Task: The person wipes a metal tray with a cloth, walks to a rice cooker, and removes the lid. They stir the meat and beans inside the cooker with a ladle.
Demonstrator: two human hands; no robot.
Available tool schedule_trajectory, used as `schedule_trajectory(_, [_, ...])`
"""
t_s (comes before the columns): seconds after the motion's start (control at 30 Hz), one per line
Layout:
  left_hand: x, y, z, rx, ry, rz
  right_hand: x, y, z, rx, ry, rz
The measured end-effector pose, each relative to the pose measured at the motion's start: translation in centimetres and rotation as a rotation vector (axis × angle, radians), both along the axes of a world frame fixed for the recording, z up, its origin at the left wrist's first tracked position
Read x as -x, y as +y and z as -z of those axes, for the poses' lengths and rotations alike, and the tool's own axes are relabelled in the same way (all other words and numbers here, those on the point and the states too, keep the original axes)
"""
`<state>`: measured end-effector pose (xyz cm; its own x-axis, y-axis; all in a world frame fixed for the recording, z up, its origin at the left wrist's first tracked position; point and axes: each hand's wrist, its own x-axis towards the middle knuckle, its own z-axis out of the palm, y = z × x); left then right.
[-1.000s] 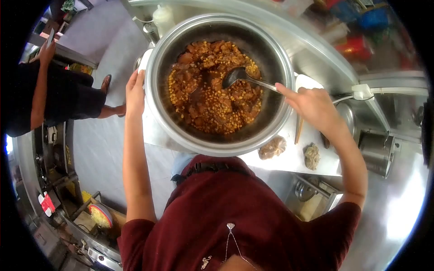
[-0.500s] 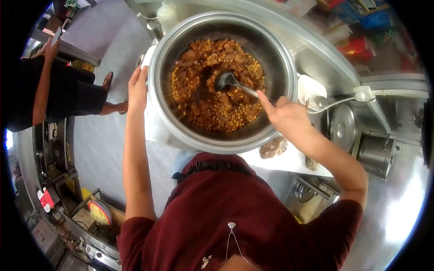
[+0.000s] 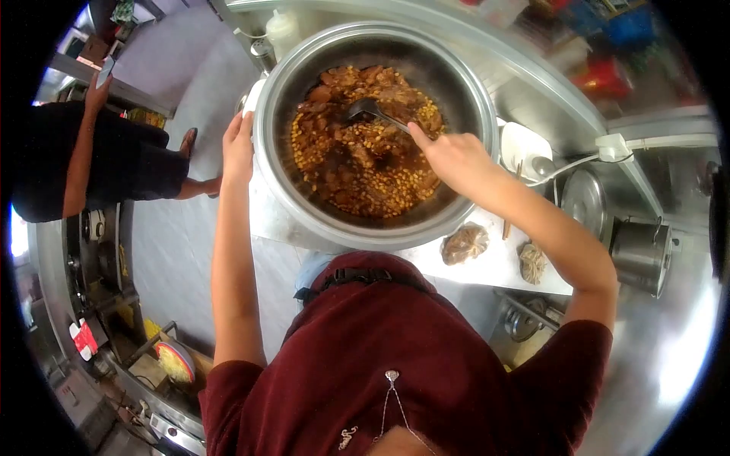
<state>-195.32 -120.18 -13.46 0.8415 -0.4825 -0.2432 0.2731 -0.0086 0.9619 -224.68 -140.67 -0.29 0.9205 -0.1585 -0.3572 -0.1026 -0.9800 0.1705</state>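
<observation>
A person in a maroon shirt [image 3: 388, 327] bends over a wide metal pot [image 3: 376, 242] of brown stew [image 3: 365, 178] flecked with yellow, bean-like pieces, in what looks like a stirring stroke. The right hand [image 3: 460, 161] closes around the handle of 1 metal spoon [image 3: 372, 111], index finger laid along the shaft, while the left hand [image 3: 239, 148] rests at the pot's left side, against something white [image 3: 256, 93]; whether its fingers grip cannot be told.

Good stirring here calls for slow, full sweeps, the spoon reaching the bottom and following the curved wall, so that nothing catches and the sauce coats every piece. The finger along the shaft should help steer, and a steady left hand would keep the pot from turning. Lifting too briskly could splash liquid over the rim.

The pot stands on the pale counter [image 3: 285, 216] between the 2 hands. The spoon's dark head sits in the stew, far and slightly left of the pot's center, its handle slanting near and right to the right hand, which hangs over the right side. To the near right lie 2 bags [image 3: 465, 244] [image 3: 532, 264], apart from the pot.
</observation>
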Motion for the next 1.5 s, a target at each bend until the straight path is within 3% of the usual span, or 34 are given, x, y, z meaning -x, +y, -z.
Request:
schedule_trajectory(0.23, [0.8, -0.1, -1.6, -0.020, 0.008, 0.004, 0.4, -1.5, -3.7, -0.207, -0.011, 0.137])
schedule_trajectory(0.27, [0.8, -0.1, -1.5, -0.022, 0.011, -0.006, 1.4, -1.5, -3.3, -0.149, -0.126, 0.114])
schedule_trajectory(0.53, [1.4, -0.3, -2.3, -0.051, -0.015, -0.023, 0.6, 1.8, -3.0, -0.042, 0.118, -0.022])
schedule_trajectory(0.63, [1.7, -0.3, -2.8, -0.058, -0.011, -0.029, 0.7, 2.1, -1.6, 0.036, -0.032, -0.084])
schedule_trajectory(0.73, [1.9, -0.4, -3.0, -0.062, 0.023, -0.025, 0.1, 3.1, -0.8, 0.189, 0.015, -0.048])
schedule_trajectory(0.83, [1.6, -0.3, -2.7, -0.058, 0.033, -0.018, -0.3, 1.9, -0.1, 0.156, 0.016, -0.052])
schedule_trajectory(1.0, [1.1, -0.4, -2.0, -0.096, -0.027, -0.046, -1.3, -1.8, -2.6, -0.476, 0.025, 0.322])
schedule_trajectory(1.1, [2.0, -0.4, -3.2, -0.081, -0.013, -0.031, -0.2, -1.7, -4.8, -0.366, -0.003, 0.269])
schedule_trajectory(1.13, [2.0, -0.4, -3.3, -0.075, -0.004, -0.028, 0.0, -1.1, -5.8, -0.353, 0.096, 0.307])
schedule_trajectory(1.27, [1.3, -0.1, -2.1, -0.023, -0.011, 0.001, 0.6, 1.0, -5.3, -0.180, 0.179, 0.125])
schedule_trajectory(1.37, [1.3, -0.2, -2.0, -0.033, -0.019, 0.018, -0.2, 2.1, -3.9, -0.194, 0.128, 0.030])
schedule_trajectory(1.43, [1.2, 0.0, -2.0, -0.041, -0.013, 0.017, -1.5, 2.9, -3.6, -0.268, 0.301, 0.028])
schedule_trajectory(1.5, [1.2, -0.1, -1.9, -0.031, 0.009, 0.011, -1.3, 4.0, -2.1, -0.222, 0.141, -0.099])
